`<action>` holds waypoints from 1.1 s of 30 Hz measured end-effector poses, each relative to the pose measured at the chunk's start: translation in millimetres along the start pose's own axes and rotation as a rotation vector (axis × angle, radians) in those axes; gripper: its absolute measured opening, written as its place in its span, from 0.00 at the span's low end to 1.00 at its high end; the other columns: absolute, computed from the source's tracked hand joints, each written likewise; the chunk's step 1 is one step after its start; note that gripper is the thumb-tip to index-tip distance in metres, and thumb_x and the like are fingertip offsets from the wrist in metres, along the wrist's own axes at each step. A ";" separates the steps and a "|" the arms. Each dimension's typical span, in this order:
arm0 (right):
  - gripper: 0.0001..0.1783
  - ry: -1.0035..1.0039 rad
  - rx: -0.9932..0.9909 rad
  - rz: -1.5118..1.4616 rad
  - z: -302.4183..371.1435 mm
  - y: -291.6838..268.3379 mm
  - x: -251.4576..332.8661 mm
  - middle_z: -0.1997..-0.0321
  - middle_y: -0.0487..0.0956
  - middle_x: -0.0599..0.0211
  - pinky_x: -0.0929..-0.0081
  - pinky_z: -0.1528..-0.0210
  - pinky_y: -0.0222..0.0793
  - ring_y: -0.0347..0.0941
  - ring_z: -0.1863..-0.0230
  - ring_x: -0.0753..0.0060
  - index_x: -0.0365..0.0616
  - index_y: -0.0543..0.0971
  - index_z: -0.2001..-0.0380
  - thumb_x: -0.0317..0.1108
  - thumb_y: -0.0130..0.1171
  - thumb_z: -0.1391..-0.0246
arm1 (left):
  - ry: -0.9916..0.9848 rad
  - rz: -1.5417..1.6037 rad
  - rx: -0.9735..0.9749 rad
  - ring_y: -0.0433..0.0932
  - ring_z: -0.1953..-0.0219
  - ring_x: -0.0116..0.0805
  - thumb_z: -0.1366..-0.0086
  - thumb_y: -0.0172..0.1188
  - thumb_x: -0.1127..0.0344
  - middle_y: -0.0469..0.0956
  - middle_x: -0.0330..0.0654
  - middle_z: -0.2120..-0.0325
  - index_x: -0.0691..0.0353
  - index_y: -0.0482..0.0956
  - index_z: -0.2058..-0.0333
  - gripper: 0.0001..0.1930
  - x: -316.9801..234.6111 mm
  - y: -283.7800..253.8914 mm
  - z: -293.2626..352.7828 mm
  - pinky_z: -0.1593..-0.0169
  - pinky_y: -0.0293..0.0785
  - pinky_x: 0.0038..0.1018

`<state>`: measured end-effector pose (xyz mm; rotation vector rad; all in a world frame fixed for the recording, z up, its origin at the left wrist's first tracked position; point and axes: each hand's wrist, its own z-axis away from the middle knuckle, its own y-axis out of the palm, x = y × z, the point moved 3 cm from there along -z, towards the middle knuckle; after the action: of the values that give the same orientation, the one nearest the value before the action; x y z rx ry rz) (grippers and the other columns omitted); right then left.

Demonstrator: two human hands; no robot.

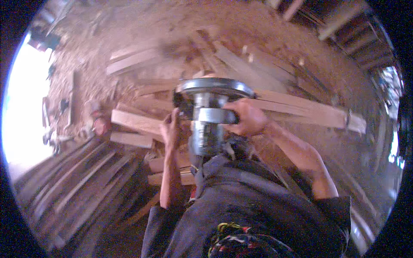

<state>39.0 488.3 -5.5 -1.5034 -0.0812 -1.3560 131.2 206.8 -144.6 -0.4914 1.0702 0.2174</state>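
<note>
1. Item: one silver, cylindrical metal device (207, 139) with a broad, grey, disc-like rim (217, 86), apparently a hand-held power tool. Location: in front of the person's torso, above brown, littered ground (146, 21) strewn with pale, straight-edged wooden boards (137, 122). From where I stand, I cannot tell whether anything beneath supports it.
2. Right grip (251, 118): closed around the dark projection (235, 116) on the device's right side.
3. Left grip (171, 127): raised beside the device's left side, fingertips near a dark side part (180, 102). Contact cannot be confirmed; I cannot tell whether it grasps anything.
4. Handling, as judged: likely heavy and stiff, with weight drawn toward the wide rim. The shiny casing may be slippery; the build appears robust rather than fragile.
5. Recommended hold: both sides, on the dark parts, balancing the load. The smooth barrel offers poorer purchase, and fingers should be kept off the rim.
</note>
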 end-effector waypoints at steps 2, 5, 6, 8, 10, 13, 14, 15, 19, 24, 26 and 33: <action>0.27 -0.059 -0.071 -0.013 -3.9 1.1 9.4 0.61 0.85 0.44 0.49 0.48 0.76 0.81 0.55 0.39 0.44 0.85 0.55 0.47 0.73 0.57 | -0.034 0.058 0.035 0.71 0.80 0.23 0.28 0.61 0.45 0.78 0.34 0.80 0.68 0.86 0.64 0.25 -2.2 -0.7 0.7 0.74 0.67 0.27; 0.23 -0.094 -0.110 -0.030 -3.7 2.1 9.0 0.66 0.84 0.45 0.46 0.52 0.77 0.81 0.61 0.38 0.45 0.85 0.57 0.44 0.71 0.56 | -0.070 0.038 0.040 0.66 0.83 0.20 0.27 0.60 0.44 0.74 0.31 0.83 0.65 0.85 0.68 0.26 -42.1 2.8 18.1 0.78 0.63 0.27; 0.22 -0.093 -0.059 -0.060 -5.2 -0.5 13.5 0.68 0.84 0.45 0.45 0.53 0.77 0.81 0.62 0.38 0.45 0.85 0.58 0.43 0.71 0.56 | -0.030 -0.031 0.025 0.66 0.84 0.22 0.28 0.59 0.42 0.73 0.33 0.83 0.66 0.84 0.70 0.28 -39.6 1.2 15.8 0.78 0.62 0.27; 0.20 -0.084 -0.051 -0.068 -3.5 -4.8 17.7 0.68 0.84 0.45 0.50 0.57 0.77 0.82 0.62 0.42 0.41 0.84 0.61 0.39 0.72 0.58 | -0.004 -0.077 0.016 0.67 0.82 0.23 0.28 0.58 0.40 0.74 0.34 0.83 0.66 0.84 0.70 0.29 -31.2 0.6 10.2 0.77 0.62 0.27; 0.19 -0.082 -0.049 -0.077 -2.8 -5.4 19.1 0.69 0.84 0.46 0.53 0.59 0.77 0.83 0.63 0.44 0.39 0.84 0.63 0.37 0.72 0.59 | -0.004 -0.133 0.018 0.69 0.79 0.24 0.28 0.57 0.39 0.74 0.36 0.81 0.66 0.85 0.69 0.30 -26.5 -2.0 8.1 0.76 0.63 0.26; 0.19 -0.089 -0.055 -0.095 -5.1 -3.8 19.9 0.69 0.84 0.46 0.52 0.58 0.77 0.83 0.63 0.45 0.39 0.84 0.63 0.38 0.72 0.59 | -0.035 -0.158 -0.009 0.69 0.79 0.23 0.28 0.57 0.38 0.74 0.35 0.81 0.66 0.84 0.69 0.31 -26.8 -7.2 8.3 0.75 0.63 0.26; 0.19 -0.081 -0.058 -0.103 -3.9 -4.1 19.9 0.69 0.84 0.46 0.52 0.58 0.77 0.83 0.63 0.44 0.40 0.84 0.63 0.38 0.72 0.59 | -0.026 -0.126 -0.006 0.68 0.79 0.23 0.28 0.57 0.39 0.73 0.35 0.82 0.66 0.84 0.70 0.30 -26.2 -5.3 8.2 0.76 0.63 0.25; 0.19 -0.074 -0.062 -0.111 -2.9 -4.4 19.8 0.69 0.84 0.46 0.53 0.58 0.77 0.83 0.63 0.44 0.40 0.84 0.63 0.38 0.72 0.59 | -0.017 -0.094 -0.004 0.68 0.80 0.23 0.28 0.57 0.39 0.73 0.35 0.82 0.65 0.83 0.70 0.30 -25.5 -3.3 8.1 0.76 0.62 0.25; 0.21 -0.083 -0.076 -0.094 -3.4 -1.5 16.4 0.67 0.84 0.46 0.53 0.56 0.77 0.83 0.61 0.44 0.40 0.84 0.61 0.39 0.73 0.59 | -0.028 -0.097 -0.009 0.66 0.81 0.21 0.27 0.56 0.39 0.71 0.33 0.83 0.65 0.82 0.70 0.30 -30.3 0.3 10.4 0.77 0.61 0.25; 0.22 -0.078 -0.048 -0.056 -7.8 -1.4 21.5 0.66 0.85 0.47 0.53 0.55 0.78 0.83 0.60 0.45 0.39 0.84 0.59 0.39 0.73 0.59 | -0.064 0.001 0.000 0.65 0.80 0.20 0.27 0.59 0.42 0.70 0.29 0.82 0.61 0.82 0.70 0.25 -24.9 -6.8 8.2 0.77 0.60 0.24; 0.21 -0.141 -0.159 -0.022 -3.7 -1.0 21.6 0.66 0.84 0.48 0.54 0.56 0.78 0.83 0.61 0.45 0.40 0.84 0.60 0.38 0.73 0.59 | -0.073 0.044 -0.015 0.66 0.78 0.19 0.27 0.61 0.45 0.73 0.29 0.79 0.63 0.84 0.67 0.23 -23.7 -4.2 7.4 0.76 0.61 0.23; 0.25 -0.057 -0.030 -0.033 -10.2 -4.9 25.3 0.62 0.85 0.44 0.47 0.48 0.77 0.82 0.57 0.40 0.43 0.84 0.57 0.43 0.71 0.59 | -0.080 -0.049 -0.046 0.70 0.80 0.21 0.29 0.62 0.44 0.75 0.35 0.82 0.69 0.85 0.64 0.26 -44.1 -6.7 14.4 0.77 0.64 0.25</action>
<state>37.9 469.2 14.5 -1.5720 -0.1225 -1.3457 124.4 210.8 -98.4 -0.5451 0.9754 0.2168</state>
